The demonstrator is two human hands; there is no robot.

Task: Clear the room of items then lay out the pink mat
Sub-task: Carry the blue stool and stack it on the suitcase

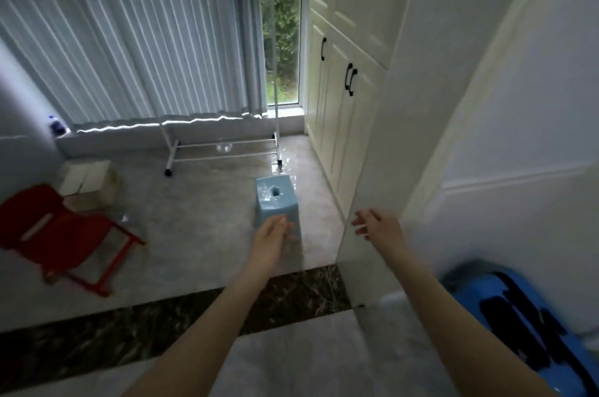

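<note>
Clearing looks barely begun, judging by the floor: a white garment rack (223,150) stands at centre under the curtain, a red folding chair (61,234) lies at lower left, cardboard boxes (87,181) sit above it, and a light-blue stool (277,202) stands at centre. No pink mat shows. The left hand (270,234) reaches toward the stool, fingers blurred, cannot tell; the right hand (376,226) hangs loosely spread, empty.

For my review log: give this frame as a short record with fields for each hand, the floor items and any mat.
left hand: open, reaching toward blue stool; contact unclear
right hand: open, at edge of white door
floor items: red folding chair, cardboard boxes, white rack
pink mat: not visible
</note>
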